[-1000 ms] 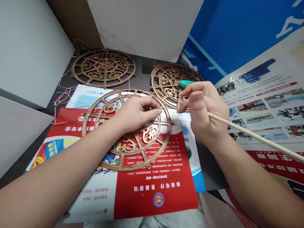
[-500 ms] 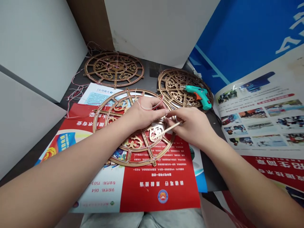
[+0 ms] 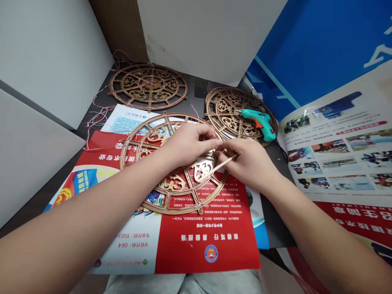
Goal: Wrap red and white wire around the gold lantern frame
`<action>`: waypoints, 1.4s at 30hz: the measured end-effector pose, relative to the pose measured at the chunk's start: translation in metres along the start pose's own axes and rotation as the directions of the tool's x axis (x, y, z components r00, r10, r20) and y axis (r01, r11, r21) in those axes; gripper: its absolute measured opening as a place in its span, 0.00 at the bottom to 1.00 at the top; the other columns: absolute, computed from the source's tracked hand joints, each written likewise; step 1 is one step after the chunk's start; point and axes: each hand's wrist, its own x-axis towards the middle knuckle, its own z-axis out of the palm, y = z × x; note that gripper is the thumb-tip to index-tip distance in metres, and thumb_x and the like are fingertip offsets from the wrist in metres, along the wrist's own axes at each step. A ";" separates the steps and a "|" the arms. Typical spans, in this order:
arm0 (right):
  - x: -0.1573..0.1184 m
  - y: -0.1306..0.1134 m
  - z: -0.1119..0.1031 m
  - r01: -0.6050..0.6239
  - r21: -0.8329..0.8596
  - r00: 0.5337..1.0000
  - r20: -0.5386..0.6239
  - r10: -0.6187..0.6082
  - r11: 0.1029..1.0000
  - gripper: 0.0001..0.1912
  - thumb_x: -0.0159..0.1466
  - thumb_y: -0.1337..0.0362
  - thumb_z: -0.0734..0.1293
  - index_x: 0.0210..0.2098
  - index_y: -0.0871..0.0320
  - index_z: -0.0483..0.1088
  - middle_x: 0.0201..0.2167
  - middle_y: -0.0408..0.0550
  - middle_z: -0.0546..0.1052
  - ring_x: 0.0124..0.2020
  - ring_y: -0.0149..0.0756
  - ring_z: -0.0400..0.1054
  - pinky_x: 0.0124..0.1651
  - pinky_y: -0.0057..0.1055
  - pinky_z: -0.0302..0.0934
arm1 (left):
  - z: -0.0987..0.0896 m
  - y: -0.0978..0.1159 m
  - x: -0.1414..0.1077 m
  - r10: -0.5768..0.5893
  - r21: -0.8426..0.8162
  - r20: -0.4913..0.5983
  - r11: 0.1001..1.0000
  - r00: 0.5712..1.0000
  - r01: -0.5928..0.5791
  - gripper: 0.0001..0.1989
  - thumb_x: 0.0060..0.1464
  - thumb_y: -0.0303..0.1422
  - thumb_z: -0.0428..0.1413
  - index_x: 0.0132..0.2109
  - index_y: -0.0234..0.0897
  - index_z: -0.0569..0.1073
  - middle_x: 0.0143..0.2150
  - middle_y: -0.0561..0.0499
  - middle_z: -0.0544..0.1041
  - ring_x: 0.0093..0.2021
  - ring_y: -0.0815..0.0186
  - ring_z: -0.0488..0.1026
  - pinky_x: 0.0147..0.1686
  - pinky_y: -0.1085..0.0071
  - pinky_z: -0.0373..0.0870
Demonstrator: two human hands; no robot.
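Gold-brown round openwork frame, scrolled ornaments between its spokes, thin wire along its rings: lies flat on a red-and-white printed leaflet that shows past its near edge. Call it the landmark.

Left hand: palm down across the landmark, fingers bent, thumb and fingertips near its right side; whether anything is pinched there, cannot tell. Right hand: just off the landmark's right edge, closed round a pale, thin, straight stick, which slants over the landmark's near-right ornament; contact unclear. Fingertips of both hands meet or nearly so.

Beyond the landmark, to its left: a second brown openwork disc with reddish wire over it. Beyond and to its right: brown openwork discs, seemingly stacked, a turquoise glue gun with orange trigger lying on top. Left of the landmark, past the leaflet: tangled red and white wires. Dark table under all. Well right of the landmark, a printed poster with photographs.
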 end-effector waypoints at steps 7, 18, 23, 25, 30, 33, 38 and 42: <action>0.001 0.000 0.002 -0.008 0.014 1.000 -0.002 0.008 1.000 0.09 0.65 0.64 0.64 0.28 0.57 0.67 0.25 0.44 0.73 0.27 0.33 0.60 0.36 0.35 0.48 | -0.001 0.002 -0.001 0.016 -0.024 0.011 1.000 1.000 -0.015 0.09 0.60 0.37 0.64 0.35 0.36 0.81 0.32 0.55 0.80 0.31 0.70 0.70 0.36 0.71 0.66; 0.003 0.000 0.010 -0.033 -0.016 0.999 -0.036 0.032 0.999 0.11 0.67 0.61 0.63 0.28 0.56 0.63 0.25 0.43 0.71 0.27 0.33 0.59 0.37 0.35 0.46 | -0.001 0.002 -0.001 0.006 -0.032 0.005 0.999 1.000 -0.006 0.09 0.60 0.37 0.65 0.36 0.36 0.82 0.29 0.56 0.79 0.29 0.71 0.69 0.32 0.72 0.63; 0.004 0.001 0.012 -0.036 -0.065 0.998 -0.053 0.033 0.997 0.12 0.68 0.60 0.62 0.29 0.56 0.62 0.26 0.44 0.72 0.28 0.34 0.60 0.37 0.36 0.46 | -0.003 0.003 -0.003 0.017 -0.011 -0.005 1.000 1.000 -0.017 0.09 0.61 0.38 0.64 0.36 0.36 0.83 0.30 0.57 0.80 0.30 0.71 0.70 0.33 0.73 0.64; 0.003 0.001 0.012 -0.041 -0.071 0.998 -0.045 0.037 0.997 0.11 0.68 0.60 0.62 0.30 0.56 0.64 0.27 0.45 0.73 0.29 0.35 0.60 0.37 0.36 0.46 | -0.004 0.004 -0.003 0.017 0.028 0.008 0.999 1.000 -0.017 0.09 0.61 0.39 0.64 0.38 0.37 0.83 0.32 0.56 0.81 0.32 0.71 0.72 0.34 0.73 0.66; 0.003 0.001 0.012 -0.051 -0.037 0.999 -0.012 0.050 0.998 0.08 0.68 0.61 0.63 0.34 0.57 0.70 0.30 0.45 0.77 0.31 0.36 0.64 0.40 0.36 0.48 | -0.006 0.003 -0.002 0.035 0.145 0.047 0.989 0.998 -0.042 0.08 0.58 0.29 0.60 0.44 0.37 0.83 0.40 0.53 0.83 0.39 0.67 0.77 0.40 0.71 0.70; 0.002 0.002 0.012 -0.040 -0.031 0.999 -0.022 0.039 0.999 0.08 0.67 0.61 0.63 0.34 0.57 0.70 0.29 0.45 0.76 0.30 0.35 0.64 0.40 0.36 0.48 | -0.005 0.001 -0.003 0.068 0.209 0.067 0.975 0.995 -0.081 0.09 0.55 0.26 0.59 0.42 0.37 0.82 0.39 0.52 0.81 0.40 0.64 0.76 0.41 0.67 0.69; 0.001 0.005 0.011 -0.014 -0.022 0.999 -0.031 0.014 1.000 0.09 0.68 0.61 0.63 0.33 0.57 0.70 0.28 0.44 0.75 0.30 0.35 0.63 0.41 0.36 0.49 | -0.005 0.000 -0.003 0.131 0.292 0.108 0.943 0.986 -0.157 0.06 0.57 0.30 0.60 0.38 0.37 0.83 0.42 0.49 0.78 0.46 0.60 0.75 0.50 0.61 0.69; 0.000 0.007 0.009 0.001 -0.016 1.000 -0.020 -0.001 1.000 0.08 0.68 0.62 0.63 0.34 0.56 0.71 0.30 0.44 0.76 0.31 0.35 0.64 0.41 0.36 0.50 | -0.005 0.000 -0.003 0.144 0.315 0.133 0.932 0.981 -0.180 0.07 0.59 0.30 0.59 0.39 0.37 0.83 0.42 0.49 0.78 0.44 0.60 0.74 0.49 0.61 0.69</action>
